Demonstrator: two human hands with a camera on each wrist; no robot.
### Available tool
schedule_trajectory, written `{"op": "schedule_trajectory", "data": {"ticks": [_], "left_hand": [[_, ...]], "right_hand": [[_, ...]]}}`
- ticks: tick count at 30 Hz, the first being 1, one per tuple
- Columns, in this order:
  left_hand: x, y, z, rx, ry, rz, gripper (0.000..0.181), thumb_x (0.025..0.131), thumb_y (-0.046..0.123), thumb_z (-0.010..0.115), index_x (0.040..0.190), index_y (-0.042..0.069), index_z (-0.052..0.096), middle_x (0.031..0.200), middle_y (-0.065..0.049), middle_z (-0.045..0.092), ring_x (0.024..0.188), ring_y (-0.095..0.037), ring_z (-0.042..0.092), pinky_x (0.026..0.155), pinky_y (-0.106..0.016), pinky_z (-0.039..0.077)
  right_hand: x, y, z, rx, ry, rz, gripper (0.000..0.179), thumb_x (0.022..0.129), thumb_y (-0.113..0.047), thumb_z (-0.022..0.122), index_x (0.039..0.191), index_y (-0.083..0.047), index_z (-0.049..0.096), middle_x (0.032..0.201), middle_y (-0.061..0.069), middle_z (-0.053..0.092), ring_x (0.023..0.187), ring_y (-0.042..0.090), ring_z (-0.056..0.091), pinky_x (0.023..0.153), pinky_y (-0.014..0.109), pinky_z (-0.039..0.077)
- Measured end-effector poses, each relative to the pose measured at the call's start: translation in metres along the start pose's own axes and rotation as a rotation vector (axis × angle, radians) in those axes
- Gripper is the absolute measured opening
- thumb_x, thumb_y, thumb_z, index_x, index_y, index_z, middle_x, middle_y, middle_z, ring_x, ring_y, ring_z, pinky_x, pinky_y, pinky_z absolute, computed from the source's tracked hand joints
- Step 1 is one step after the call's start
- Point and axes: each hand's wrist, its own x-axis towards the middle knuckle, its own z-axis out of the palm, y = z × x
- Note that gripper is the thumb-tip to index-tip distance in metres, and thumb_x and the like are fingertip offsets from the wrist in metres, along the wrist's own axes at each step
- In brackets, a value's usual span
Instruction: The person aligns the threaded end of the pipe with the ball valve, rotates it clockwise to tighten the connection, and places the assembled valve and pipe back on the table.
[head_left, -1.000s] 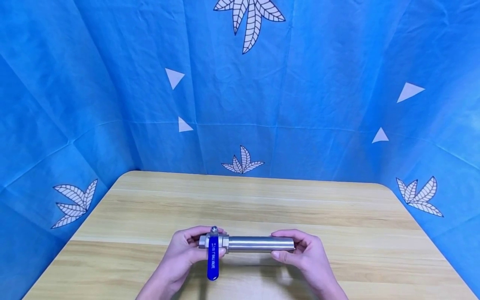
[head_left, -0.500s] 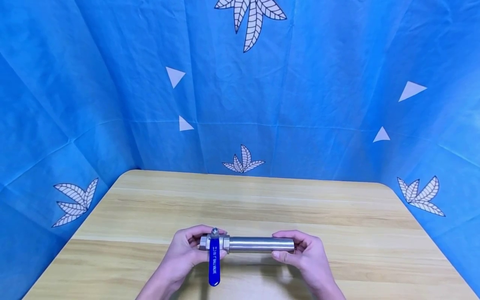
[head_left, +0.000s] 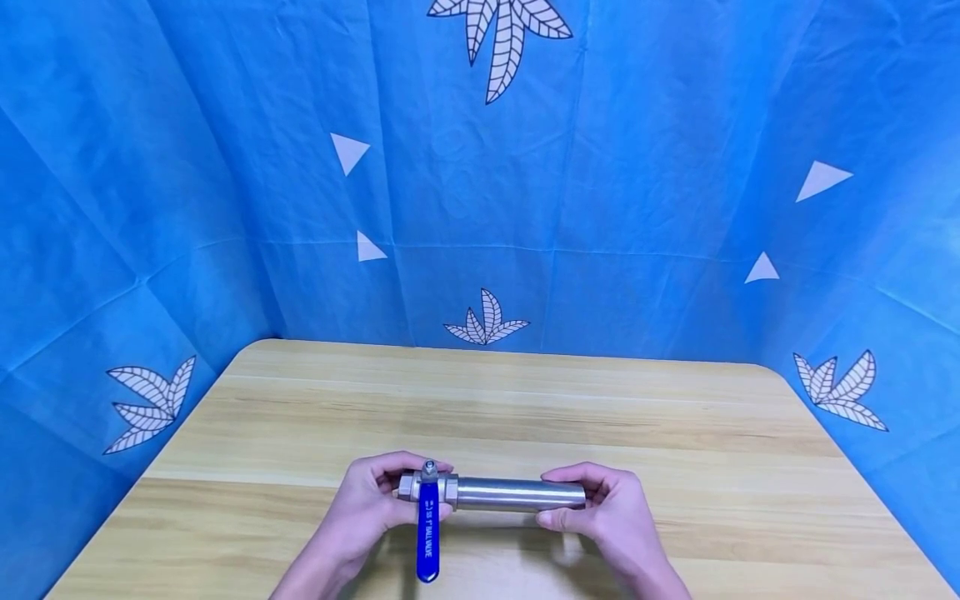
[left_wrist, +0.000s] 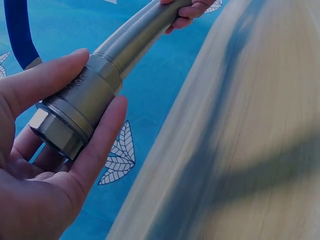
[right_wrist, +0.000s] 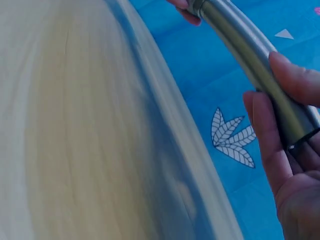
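A steel ball valve (head_left: 450, 490) with a blue lever handle (head_left: 428, 533) is joined end to end with a smooth steel pipe (head_left: 510, 493). Both are held level above the table. My left hand (head_left: 367, 500) grips the valve body between thumb and fingers; its hex end (left_wrist: 57, 131) shows in the left wrist view. The lever points toward me, across the pipe's line. At the pipe's other end my right hand (head_left: 615, 517) holds it, thumb in front and fingers behind. In the right wrist view the pipe's end (right_wrist: 302, 135) lies among the fingers.
The wooden table (head_left: 487, 400) lies beneath the hands, which cast shadows on it. Blue cloth (head_left: 480, 183) with white leaf and triangle prints hangs behind and along both sides.
The blue lever has swung a little lower toward me, as the valve seems to roll slightly. The pipe's right end and right hand have dipped a little. Both grips stay as they were.
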Motion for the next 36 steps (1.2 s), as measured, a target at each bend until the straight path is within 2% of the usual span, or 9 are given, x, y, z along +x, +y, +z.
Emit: {"op": "schedule_trajectory", "data": {"ticks": [7, 11, 17, 21, 26, 32, 36], "left_hand": [[-0.0008, -0.0009, -0.0046, -0.01, 0.002, -0.006, 0.05, 0.073, 0.004, 0.096, 0.12, 0.004, 0.079, 0.119, -0.003, 0.083, 0.114, -0.024, 0.061, 0.093, -0.035, 0.049], [-0.0012, -0.0001, -0.0049, -0.031, -0.003, 0.008, 0.049, 0.073, 0.004, 0.096, 0.118, 0.001, 0.078, 0.118, -0.005, 0.083, 0.114, -0.025, 0.061, 0.093, -0.034, 0.05], [-0.0006, -0.0023, -0.0017, -0.038, -0.022, 0.027, 0.047, 0.074, 0.003, 0.095, 0.116, -0.002, 0.076, 0.121, -0.009, 0.082, 0.115, -0.026, 0.062, 0.094, -0.033, 0.053], [0.0008, -0.0047, -0.0004, -0.003, -0.011, 0.033, 0.045, 0.073, 0.003, 0.096, 0.113, -0.002, 0.077, 0.122, -0.011, 0.081, 0.114, -0.026, 0.062, 0.094, -0.034, 0.051], [0.0017, -0.0045, 0.0009, 0.045, 0.003, 0.023, 0.046, 0.072, 0.005, 0.097, 0.114, 0.002, 0.079, 0.121, -0.008, 0.082, 0.114, -0.025, 0.062, 0.095, -0.036, 0.048], [0.0047, -0.0065, 0.0028, 0.042, 0.025, 0.013, 0.048, 0.074, 0.007, 0.097, 0.119, 0.007, 0.08, 0.12, -0.007, 0.082, 0.112, -0.024, 0.062, 0.094, -0.036, 0.047], [0.0057, -0.0101, 0.0039, 0.013, 0.0, 0.015, 0.052, 0.075, 0.007, 0.097, 0.124, 0.006, 0.079, 0.125, -0.007, 0.08, 0.113, -0.024, 0.063, 0.094, -0.035, 0.051]], "right_hand": [[-0.0007, -0.0022, -0.0013, -0.121, -0.051, -0.128, 0.039, 0.076, -0.013, 0.097, 0.113, -0.009, 0.083, 0.099, 0.002, 0.083, 0.08, 0.008, 0.072, 0.068, 0.023, 0.058], [-0.0011, -0.0004, 0.0, -0.123, -0.048, -0.159, 0.037, 0.081, -0.014, 0.094, 0.116, -0.009, 0.082, 0.099, 0.003, 0.083, 0.081, 0.008, 0.072, 0.069, 0.024, 0.057], [-0.0015, 0.0046, 0.0015, -0.062, -0.028, -0.123, 0.035, 0.083, -0.009, 0.091, 0.115, -0.005, 0.081, 0.096, 0.01, 0.081, 0.078, 0.007, 0.069, 0.066, 0.023, 0.057], [-0.0002, 0.0071, 0.0018, -0.053, -0.016, -0.059, 0.038, 0.077, -0.008, 0.094, 0.113, -0.004, 0.081, 0.096, 0.004, 0.082, 0.079, 0.007, 0.068, 0.066, 0.022, 0.054], [0.001, 0.0059, 0.0008, -0.059, -0.017, -0.012, 0.039, 0.074, -0.007, 0.096, 0.11, -0.003, 0.082, 0.096, 0.003, 0.082, 0.082, 0.007, 0.069, 0.071, 0.021, 0.055], [0.0016, 0.003, 0.0003, -0.081, 0.012, -0.014, 0.04, 0.076, -0.011, 0.096, 0.113, -0.008, 0.081, 0.095, 0.003, 0.081, 0.082, 0.008, 0.068, 0.071, 0.022, 0.054], [0.002, 0.003, -0.0047, -0.072, 0.002, -0.04, 0.041, 0.077, -0.009, 0.095, 0.116, -0.006, 0.08, 0.096, 0.002, 0.08, 0.083, 0.009, 0.068, 0.07, 0.023, 0.055]]}}
